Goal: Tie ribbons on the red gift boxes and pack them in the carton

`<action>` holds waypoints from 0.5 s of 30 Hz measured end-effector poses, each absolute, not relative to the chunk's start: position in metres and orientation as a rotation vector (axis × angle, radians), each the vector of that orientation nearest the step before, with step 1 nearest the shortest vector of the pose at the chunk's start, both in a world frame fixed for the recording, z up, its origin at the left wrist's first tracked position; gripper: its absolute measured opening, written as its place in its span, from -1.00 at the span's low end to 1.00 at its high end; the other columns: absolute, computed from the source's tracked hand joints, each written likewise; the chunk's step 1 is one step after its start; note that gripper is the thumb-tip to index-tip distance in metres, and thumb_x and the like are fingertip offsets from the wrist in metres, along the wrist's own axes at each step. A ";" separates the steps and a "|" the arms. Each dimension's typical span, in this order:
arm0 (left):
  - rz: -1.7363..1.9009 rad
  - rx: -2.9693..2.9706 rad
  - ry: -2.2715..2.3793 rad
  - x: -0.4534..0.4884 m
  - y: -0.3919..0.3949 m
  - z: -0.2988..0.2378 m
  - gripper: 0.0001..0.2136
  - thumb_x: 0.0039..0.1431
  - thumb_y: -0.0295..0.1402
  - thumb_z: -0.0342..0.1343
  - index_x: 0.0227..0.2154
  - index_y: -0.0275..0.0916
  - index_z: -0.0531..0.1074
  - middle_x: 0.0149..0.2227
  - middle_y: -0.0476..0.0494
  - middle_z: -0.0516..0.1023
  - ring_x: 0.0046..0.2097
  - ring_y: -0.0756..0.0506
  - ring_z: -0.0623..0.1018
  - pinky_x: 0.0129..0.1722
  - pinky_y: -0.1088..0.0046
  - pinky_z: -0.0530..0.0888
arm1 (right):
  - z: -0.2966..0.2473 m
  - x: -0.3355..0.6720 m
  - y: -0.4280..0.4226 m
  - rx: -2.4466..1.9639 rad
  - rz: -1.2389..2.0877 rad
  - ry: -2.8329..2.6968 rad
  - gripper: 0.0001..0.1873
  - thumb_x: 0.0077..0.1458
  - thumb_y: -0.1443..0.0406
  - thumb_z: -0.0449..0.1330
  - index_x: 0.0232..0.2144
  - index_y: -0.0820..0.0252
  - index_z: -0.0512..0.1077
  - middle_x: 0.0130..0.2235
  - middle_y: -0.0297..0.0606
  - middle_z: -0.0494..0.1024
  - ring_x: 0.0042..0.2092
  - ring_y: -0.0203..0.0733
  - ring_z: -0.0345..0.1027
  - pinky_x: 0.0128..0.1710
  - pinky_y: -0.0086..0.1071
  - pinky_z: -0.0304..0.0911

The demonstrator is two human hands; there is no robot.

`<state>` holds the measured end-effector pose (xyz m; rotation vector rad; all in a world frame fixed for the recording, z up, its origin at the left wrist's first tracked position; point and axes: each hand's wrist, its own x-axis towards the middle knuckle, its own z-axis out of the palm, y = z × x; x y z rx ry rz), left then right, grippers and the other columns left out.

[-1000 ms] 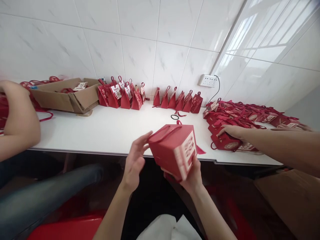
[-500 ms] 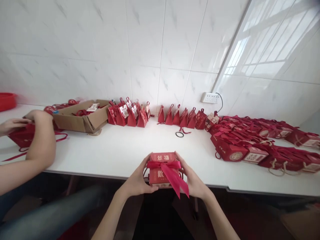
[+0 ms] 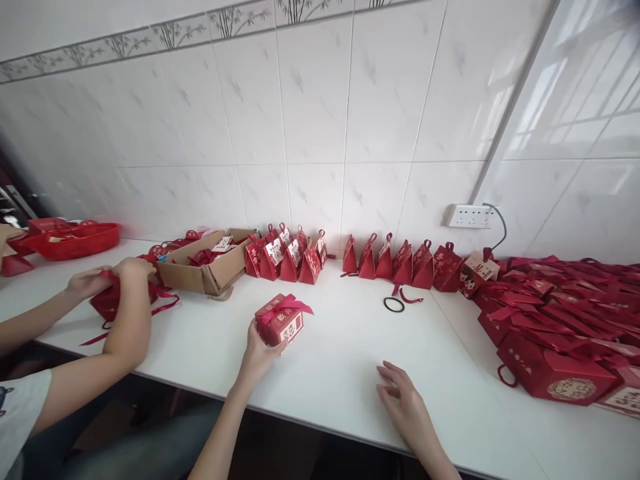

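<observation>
A red gift box (image 3: pixel 280 323) with a magenta ribbon bow and pale printed characters is tilted over the white table. My left hand (image 3: pixel 261 353) grips it from its lower left side, the thumb under the printed end. Whether the box touches the table I cannot tell. My right hand (image 3: pixel 403 400) is over the table's front part, well to the right of the box, fingers apart and holding nothing. Beyond it lie a black ring (image 3: pixel 394 305) and a short dark red cord (image 3: pixel 411 298).
Small triangular red boxes (image 3: pixel 404 263) line the wall. A large pile of ribboned boxes (image 3: pixel 555 360) covers the right side. An open cardboard box (image 3: pixel 187 273) stands left, near a red basket (image 3: pixel 75 241). A co-worker's hands (image 3: pixel 133 268) handle another red box (image 3: pixel 104 303). A power strip (image 3: pixel 470 216) is on the wall.
My right hand has let go of the gift box and moved right. My left hand has carried the box left and farther onto the table. The camera view has shifted.
</observation>
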<state>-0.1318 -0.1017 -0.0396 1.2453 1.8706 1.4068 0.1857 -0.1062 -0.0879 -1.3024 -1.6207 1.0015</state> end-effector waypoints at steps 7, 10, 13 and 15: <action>1.455 1.450 1.851 -0.144 -0.105 0.001 -0.31 0.08 -0.10 0.08 0.23 -0.15 -0.04 0.34 -0.29 -0.14 0.36 -0.27 -0.13 0.29 0.03 -0.06 | -0.082 0.184 -0.115 -1.341 1.006 -1.640 -0.69 0.16 0.07 0.01 -0.25 0.07 0.44 0.05 -0.09 0.36 -0.09 0.01 0.44 -0.09 -0.10 0.41; 1.291 1.913 1.912 -0.138 -0.085 0.022 -0.57 0.10 -0.20 0.06 0.04 -0.16 0.29 0.22 -0.26 0.20 0.32 -0.26 0.06 0.27 0.04 0.03 | -0.077 0.182 -0.117 -1.367 0.977 -1.662 -0.72 0.16 0.10 0.00 -0.29 0.07 0.44 0.02 -0.10 0.37 -0.14 -0.03 0.45 -0.15 -0.14 0.42; 1.106 2.214 1.881 -0.136 -0.070 0.022 -0.85 0.12 -0.31 0.02 -0.29 -0.17 0.43 0.05 -0.21 0.41 0.20 -0.24 0.27 0.19 0.02 0.20 | -0.076 0.181 -0.117 -1.397 0.970 -1.681 -0.71 0.17 0.12 -0.02 -0.30 0.10 0.44 0.01 -0.09 0.37 -0.16 -0.08 0.45 -0.20 -0.21 0.43; 1.185 2.315 1.841 -0.138 -0.070 0.013 -0.88 0.16 -0.35 -0.03 -0.41 -0.18 0.40 -0.13 -0.17 0.50 0.08 -0.19 0.41 0.16 0.06 0.27 | -0.078 0.181 -0.118 -1.404 0.960 -1.677 -0.69 0.18 0.13 -0.04 -0.30 0.12 0.44 0.00 -0.09 0.37 -0.15 -0.11 0.45 -0.20 -0.25 0.43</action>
